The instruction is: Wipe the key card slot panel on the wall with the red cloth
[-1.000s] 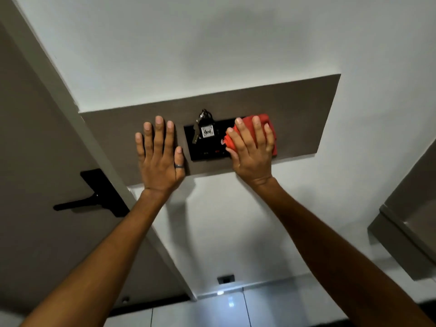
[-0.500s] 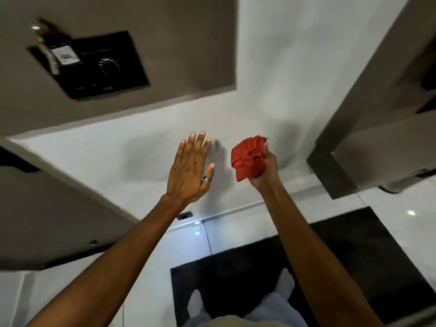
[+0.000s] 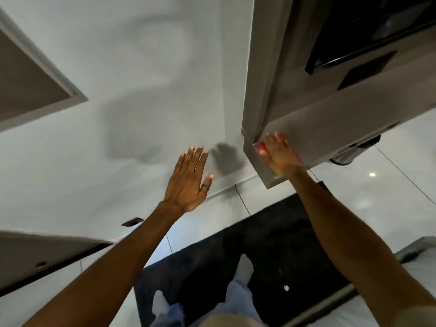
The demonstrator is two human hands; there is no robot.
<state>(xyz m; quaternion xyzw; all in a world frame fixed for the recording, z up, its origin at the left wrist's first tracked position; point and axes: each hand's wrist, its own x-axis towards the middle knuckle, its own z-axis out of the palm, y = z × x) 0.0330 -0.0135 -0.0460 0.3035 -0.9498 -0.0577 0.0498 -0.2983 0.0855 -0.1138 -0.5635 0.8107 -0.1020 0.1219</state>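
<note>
My right hand presses the red cloth against the side of a grey cabinet at the right; only thin red edges of the cloth show around my blurred fingers. My left hand is flat and spread near the white wall, holding nothing, with a dark ring on one finger. The key card slot panel is out of view; only a corner of the brown wall board it sits on shows at the far left.
A dark mat lies on the glossy white floor tiles under my feet. A small dark wall outlet sits low on the wall. The cabinet has a dark recess at the upper right. A door edge runs along the lower left.
The view has swung right and down, away from the key card panel. My right hand carried the red cloth from the panel over to the grey cabinet side. My left hand left the wall board.
</note>
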